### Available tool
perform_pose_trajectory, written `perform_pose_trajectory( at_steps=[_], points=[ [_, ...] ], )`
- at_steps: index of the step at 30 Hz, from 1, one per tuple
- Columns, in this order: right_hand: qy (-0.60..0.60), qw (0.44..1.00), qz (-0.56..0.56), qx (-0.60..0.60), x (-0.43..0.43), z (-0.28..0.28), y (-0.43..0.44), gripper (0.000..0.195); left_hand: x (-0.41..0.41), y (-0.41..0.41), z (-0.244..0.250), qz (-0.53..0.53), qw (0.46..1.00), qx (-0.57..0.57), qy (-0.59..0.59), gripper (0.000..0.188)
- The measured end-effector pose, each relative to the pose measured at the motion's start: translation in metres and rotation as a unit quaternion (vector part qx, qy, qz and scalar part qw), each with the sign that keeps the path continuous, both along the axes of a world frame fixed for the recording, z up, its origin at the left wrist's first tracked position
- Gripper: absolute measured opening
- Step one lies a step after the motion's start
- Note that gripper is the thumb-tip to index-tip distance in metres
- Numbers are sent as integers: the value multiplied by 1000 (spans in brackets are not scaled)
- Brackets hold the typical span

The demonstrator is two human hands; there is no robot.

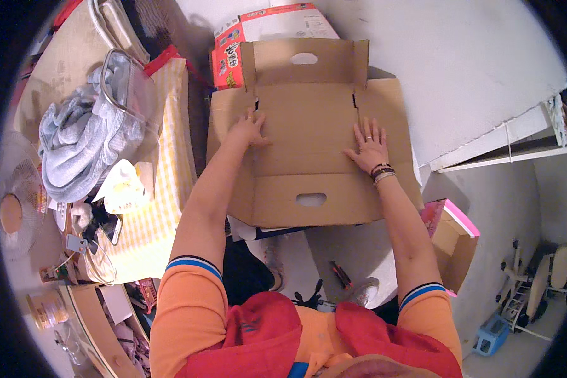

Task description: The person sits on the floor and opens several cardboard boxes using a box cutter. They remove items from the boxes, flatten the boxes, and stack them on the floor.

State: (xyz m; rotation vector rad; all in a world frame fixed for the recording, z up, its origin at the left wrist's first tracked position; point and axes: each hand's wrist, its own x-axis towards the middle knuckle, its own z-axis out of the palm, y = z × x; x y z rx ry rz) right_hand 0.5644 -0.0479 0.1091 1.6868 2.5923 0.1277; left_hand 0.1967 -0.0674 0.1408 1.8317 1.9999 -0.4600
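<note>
Before me lies a flattened brown cardboard box [307, 127], its inner face up. Two oval handle holes are cut in it, one in the near panel and one in the far panel, which stands raised with folded side tabs. My left hand [252, 128] rests with spread fingers on the left crease. On the right crease my right hand [371, 145] presses flat, fingers apart, with a ring and bracelets on it. Neither hand grips anything. Slits show in the board beyond each hand.
Behind stands a red and white printed carton [283, 23] against the wall. At left, a table with a yellow checked cloth [144, 227] bears a clear bin [137, 90], a grey-blue blanket [85, 141] and a phone [115, 230]. A utility knife [341, 275] lies on the floor; a pink-edged box [453, 245] stands right.
</note>
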Motion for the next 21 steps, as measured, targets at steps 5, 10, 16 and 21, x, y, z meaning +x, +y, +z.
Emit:
perform_pose_trajectory(
  at_steps=[5, 10, 16, 21],
  points=[
    [62, 996, 32, 55, 14, -30, -4, 82, -9, -53, -62, -54, 949, 307, 38, 73],
    [83, 992, 56, 75, 12, -35, 3, 81, -25, -54, -84, -61, 893, 444, -38, 58],
    [28, 998, 39, 50, 6, -26, 10, 80, -11, -45, -58, -58, 921, 384, 38, 60],
    [27, 998, 35, 41, 9, -26, 11, 80, 49, -11, -7, -283, 825, 472, 126, 57]
  ],
)
